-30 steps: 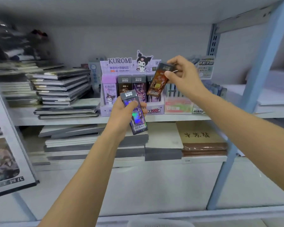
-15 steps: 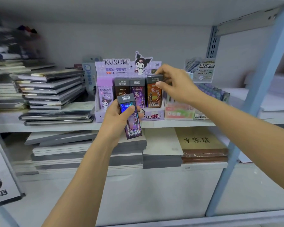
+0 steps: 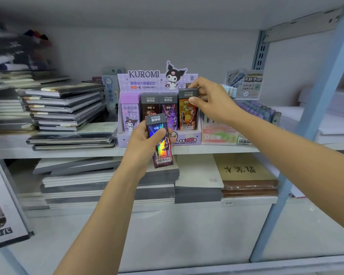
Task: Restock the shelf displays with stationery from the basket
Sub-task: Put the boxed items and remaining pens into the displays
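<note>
Orange lead box (image 3: 187, 116) pinched at top by right hand (image 3: 214, 104), seated upright in rightmost slot of Kuromi display (image 3: 189, 140) on shelf (image 3: 207, 150). Holographic box (image 3: 160, 147) gripped by left hand (image 3: 143, 143), just before display. Orange lead box best pressed level with neighbouring boxes (image 3: 168, 108) before grip is loosened.

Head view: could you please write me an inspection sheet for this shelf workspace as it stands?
Surface: white middle shelf, holding displays and notebooks.
Job's things: Kuromi display with upright packs; orange pack at the row's right end; holographic pack held in front of it; basket not in view.
Clutter: notebook stack to the left; pen display to the right; brown book on the shelf below.
Hands: right hand pinches the orange pack's top; left hand grips the holographic pack.
Cables: nothing seen.
Surroundings: blue upright, grey back wall.
</note>
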`<state>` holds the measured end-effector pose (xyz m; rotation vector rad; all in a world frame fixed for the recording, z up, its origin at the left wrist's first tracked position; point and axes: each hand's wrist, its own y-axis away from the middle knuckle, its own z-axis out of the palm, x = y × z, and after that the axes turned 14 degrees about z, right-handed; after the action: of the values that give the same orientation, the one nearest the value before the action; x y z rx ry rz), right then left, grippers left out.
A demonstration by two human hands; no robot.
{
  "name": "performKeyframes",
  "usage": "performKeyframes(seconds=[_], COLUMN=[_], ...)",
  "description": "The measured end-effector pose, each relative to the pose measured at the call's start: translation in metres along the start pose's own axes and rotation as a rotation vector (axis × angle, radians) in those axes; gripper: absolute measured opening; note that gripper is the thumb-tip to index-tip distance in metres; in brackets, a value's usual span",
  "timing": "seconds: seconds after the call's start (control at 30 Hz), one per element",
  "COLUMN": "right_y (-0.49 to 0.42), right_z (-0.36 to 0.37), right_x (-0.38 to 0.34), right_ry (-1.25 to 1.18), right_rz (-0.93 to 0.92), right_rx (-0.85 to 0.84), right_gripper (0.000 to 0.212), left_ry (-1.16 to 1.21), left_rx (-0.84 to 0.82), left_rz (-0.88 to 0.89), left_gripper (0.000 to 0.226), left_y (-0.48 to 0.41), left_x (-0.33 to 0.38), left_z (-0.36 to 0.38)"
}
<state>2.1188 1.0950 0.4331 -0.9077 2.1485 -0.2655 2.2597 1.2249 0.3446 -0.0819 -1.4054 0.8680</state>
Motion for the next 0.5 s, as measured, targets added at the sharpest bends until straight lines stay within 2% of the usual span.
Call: performKeyframes(seconds=[0.13,0.33,0.5], right_y=[-0.002,0.000,0.005], right_z=[0.006,0.011,0.008], right_x=[-0.002,0.011,0.012], right_ry=[0.109,0.297,0.333], right_rz=[-0.065,-0.123,-0.149], right_rx=[0.026,0.221,0.258], right_gripper=[0.023,0.029,0.037], left_ry=[0.011,0.010,-0.072], left_rx=[-0.016,-0.014,-0.041], left_rz=[0.005,0.009,0.043], left_gripper=[0.022,0.021,0.022], left_y=[0.001,0.006,0.008], left_x=[0.002,0.004,0.007], left_z=[-0.001,-0.001,-0.001])
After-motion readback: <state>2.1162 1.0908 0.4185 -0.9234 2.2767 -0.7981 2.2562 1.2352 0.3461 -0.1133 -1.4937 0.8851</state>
